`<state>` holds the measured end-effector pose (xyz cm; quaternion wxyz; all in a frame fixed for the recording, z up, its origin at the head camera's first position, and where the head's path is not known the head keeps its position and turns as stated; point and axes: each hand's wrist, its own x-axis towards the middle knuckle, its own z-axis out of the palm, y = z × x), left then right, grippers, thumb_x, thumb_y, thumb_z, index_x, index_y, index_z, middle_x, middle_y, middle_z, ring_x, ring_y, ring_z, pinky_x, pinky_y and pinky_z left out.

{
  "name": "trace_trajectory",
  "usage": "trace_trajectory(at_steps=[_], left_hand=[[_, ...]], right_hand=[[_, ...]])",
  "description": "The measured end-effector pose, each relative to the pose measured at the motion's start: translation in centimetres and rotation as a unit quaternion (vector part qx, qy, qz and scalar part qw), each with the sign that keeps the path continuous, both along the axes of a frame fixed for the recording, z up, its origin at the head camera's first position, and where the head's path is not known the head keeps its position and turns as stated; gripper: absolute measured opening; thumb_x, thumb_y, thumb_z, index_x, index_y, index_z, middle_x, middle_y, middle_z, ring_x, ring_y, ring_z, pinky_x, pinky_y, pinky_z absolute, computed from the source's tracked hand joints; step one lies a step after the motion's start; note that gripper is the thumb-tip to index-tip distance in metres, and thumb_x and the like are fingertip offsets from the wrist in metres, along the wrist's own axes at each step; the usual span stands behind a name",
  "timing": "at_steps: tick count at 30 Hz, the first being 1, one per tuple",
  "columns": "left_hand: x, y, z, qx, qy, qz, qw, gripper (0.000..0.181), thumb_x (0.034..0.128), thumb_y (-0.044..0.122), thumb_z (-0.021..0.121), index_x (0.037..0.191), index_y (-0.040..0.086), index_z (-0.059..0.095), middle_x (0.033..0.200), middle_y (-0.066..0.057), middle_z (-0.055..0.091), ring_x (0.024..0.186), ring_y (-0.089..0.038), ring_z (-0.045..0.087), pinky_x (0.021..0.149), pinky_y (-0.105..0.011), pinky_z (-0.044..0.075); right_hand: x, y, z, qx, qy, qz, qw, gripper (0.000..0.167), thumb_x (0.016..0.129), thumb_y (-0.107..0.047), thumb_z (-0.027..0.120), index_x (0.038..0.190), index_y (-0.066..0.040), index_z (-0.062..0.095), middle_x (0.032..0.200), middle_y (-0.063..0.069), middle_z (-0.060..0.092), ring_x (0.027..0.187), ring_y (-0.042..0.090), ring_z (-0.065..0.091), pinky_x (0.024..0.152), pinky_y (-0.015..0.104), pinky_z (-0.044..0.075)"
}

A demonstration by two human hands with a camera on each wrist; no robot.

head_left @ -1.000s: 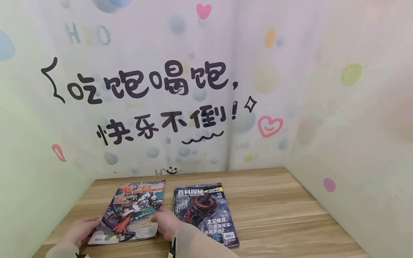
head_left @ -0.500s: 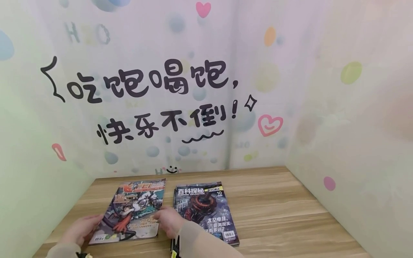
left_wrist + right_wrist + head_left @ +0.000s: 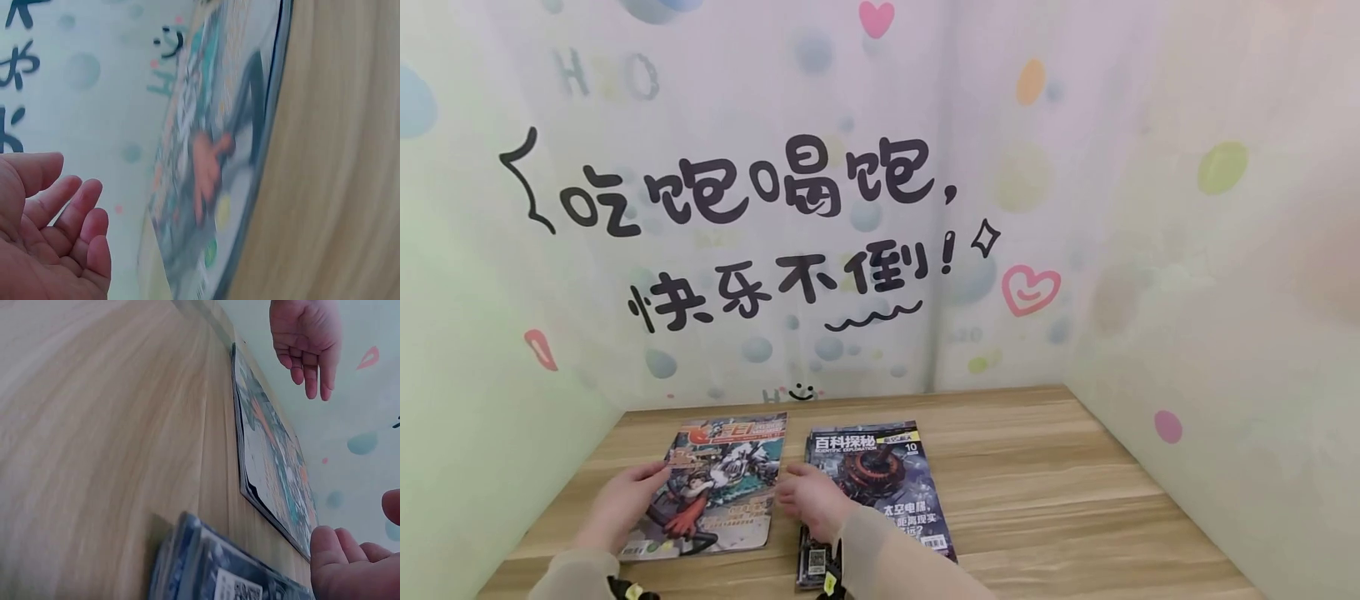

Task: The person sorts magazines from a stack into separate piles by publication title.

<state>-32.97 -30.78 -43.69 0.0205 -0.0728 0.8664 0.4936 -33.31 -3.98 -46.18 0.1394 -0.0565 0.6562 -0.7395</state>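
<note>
A magazine [image 3: 730, 475] with a comic-style cover, a figure in red on it, lies flat on the left of the wooden table. My left hand [image 3: 628, 504] hovers over its left edge, fingers loosely bent and holding nothing; the left wrist view shows the palm [image 3: 56, 250] apart from the cover. Between this magazine and a stack of magazines topped by a dark cover [image 3: 880, 479], my right hand [image 3: 812, 500] hangs with relaxed fingers and nothing in them. Its forearm hides part of the stack's lower left. The right wrist view shows the stack's edges [image 3: 206, 562] below the right fingers.
The wood-grain table [image 3: 1045, 492] stretches to the right of the stack. A printed curtain [image 3: 880, 350] with black lettering closes off the back, and pale side walls [image 3: 1240, 333] stand at left and right.
Both hands have come off the left magazine. The left hand has risen and shifted right over its edge; the right has moved right, towards the stack. The magazines stay nearly in place.
</note>
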Motion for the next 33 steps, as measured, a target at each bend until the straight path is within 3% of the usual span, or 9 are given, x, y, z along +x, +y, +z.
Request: trace_trajectory(at_steps=[5, 7, 11, 16, 24, 33], left_hand=[[0.0, 2.5, 0.7, -0.008, 0.007, -0.008, 0.9999, 0.069, 0.0993, 0.046, 0.044, 0.144, -0.006, 0.033, 0.147, -0.036, 0.023, 0.130, -0.052, 0.025, 0.103, -0.065, 0.025], [0.0, 3.4, 0.7, -0.008, 0.017, -0.013, 0.9997, 0.066, 0.0991, 0.043, 0.047, 0.143, -0.005, 0.036, 0.146, -0.035, 0.027, 0.128, -0.051, 0.030, 0.101, -0.064, 0.029], [0.1, 5.3, 0.3, 0.005, 0.032, -0.020, 0.9993, 0.058, 0.0997, 0.037, 0.049, 0.141, -0.003, 0.042, 0.140, -0.031, 0.038, 0.118, -0.049, 0.041, 0.093, -0.060, 0.040], [0.1, 8.1, -0.2, 0.003, 0.042, -0.025, 0.9988, 0.057, 0.0991, 0.038, 0.050, 0.139, -0.003, 0.044, 0.139, -0.030, 0.042, 0.125, -0.046, 0.041, 0.098, -0.061, 0.036], [0.4, 12.7, -0.7, 0.066, 0.061, -0.040, 0.9951, 0.045, 0.0983, 0.026, 0.054, 0.131, -0.005, 0.052, 0.123, -0.023, 0.056, 0.107, -0.035, 0.056, 0.085, -0.048, 0.050], [0.4, 15.4, -1.7, 0.090, 0.085, -0.044, 0.9913, 0.040, 0.0965, 0.020, 0.056, 0.127, -0.006, 0.055, 0.112, -0.016, 0.061, 0.096, -0.030, 0.058, 0.076, -0.043, 0.051]], right_hand=[[0.1, 1.6, 0.6, 0.013, 0.018, 0.022, 0.9995, 0.054, 0.091, -0.003, 0.054, 0.141, 0.010, 0.036, 0.129, 0.026, 0.053, 0.115, 0.037, 0.054, 0.096, 0.048, 0.045], [0.0, 2.3, 0.6, 0.015, 0.027, 0.024, 0.9992, 0.052, 0.093, -0.004, 0.053, 0.140, 0.010, 0.038, 0.128, 0.026, 0.054, 0.115, 0.037, 0.055, 0.095, 0.048, 0.046], [-0.4, 3.7, 0.7, 0.026, 0.039, 0.026, 0.9986, 0.050, 0.094, -0.006, 0.053, 0.140, 0.008, 0.039, 0.129, 0.023, 0.054, 0.113, 0.036, 0.056, 0.092, 0.046, 0.048], [-0.7, 5.5, 0.7, 0.048, 0.046, 0.022, 0.9975, 0.048, 0.096, -0.011, 0.054, 0.141, 0.003, 0.042, 0.130, 0.020, 0.054, 0.110, 0.033, 0.057, 0.090, 0.046, 0.048], [-1.1, 8.1, 0.7, 0.071, 0.056, -0.004, 0.9959, 0.049, 0.096, -0.012, 0.055, 0.141, 0.004, 0.042, 0.127, 0.021, 0.056, 0.109, 0.033, 0.057, 0.094, 0.050, 0.045], [-1.2, 11.0, 0.3, 0.082, 0.052, -0.008, 0.9953, 0.052, 0.097, -0.014, 0.054, 0.142, 0.005, 0.039, 0.134, 0.023, 0.051, 0.116, 0.036, 0.053, 0.098, 0.052, 0.041]])
